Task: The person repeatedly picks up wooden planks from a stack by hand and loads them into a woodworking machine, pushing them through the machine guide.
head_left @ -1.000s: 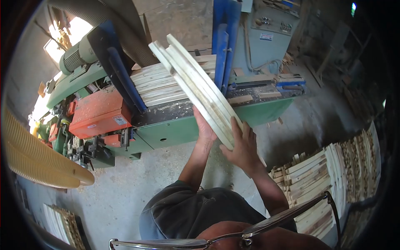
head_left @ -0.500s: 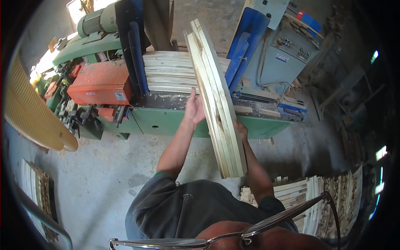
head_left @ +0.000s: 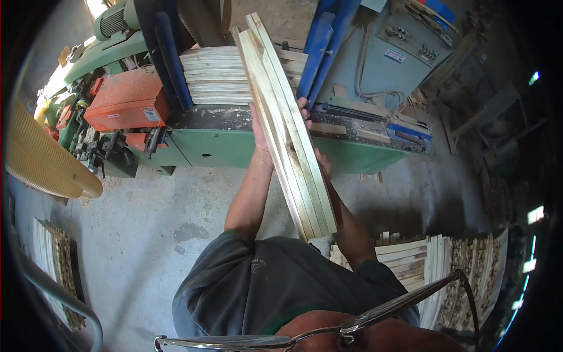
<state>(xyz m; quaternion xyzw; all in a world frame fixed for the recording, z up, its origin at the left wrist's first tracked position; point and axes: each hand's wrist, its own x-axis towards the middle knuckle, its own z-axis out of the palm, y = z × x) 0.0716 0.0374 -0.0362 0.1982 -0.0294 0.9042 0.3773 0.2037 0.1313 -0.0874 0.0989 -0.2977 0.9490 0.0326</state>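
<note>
A bundle of long pale wooden slats [head_left: 290, 138] is held up in front of me, slanting from upper left to lower right. My left hand [head_left: 261, 130] supports it from below near the middle, and its fingertips curl up past the bundle's right edge. Lower down, my right hand [head_left: 322, 163] grips the right side, with most of its fingers hidden behind the wood. Beyond the bundle, more wooden slats [head_left: 216, 79] lie stacked between the blue guards on the green machine [head_left: 234, 148].
An orange machine cover [head_left: 126, 100] and yellow ribbed hoses [head_left: 50, 155] are at the left. A blue guard [head_left: 319, 56] rises behind the bundle, beside a grey control cabinet [head_left: 390, 76]. Stacks of slats stand on the floor at lower right [head_left: 434, 276] and lower left [head_left: 53, 264].
The bundle has moved up and left in view. My left hand has gone from an open palm beside the bundle to gripping underneath, fingers now showing on the far side.
</note>
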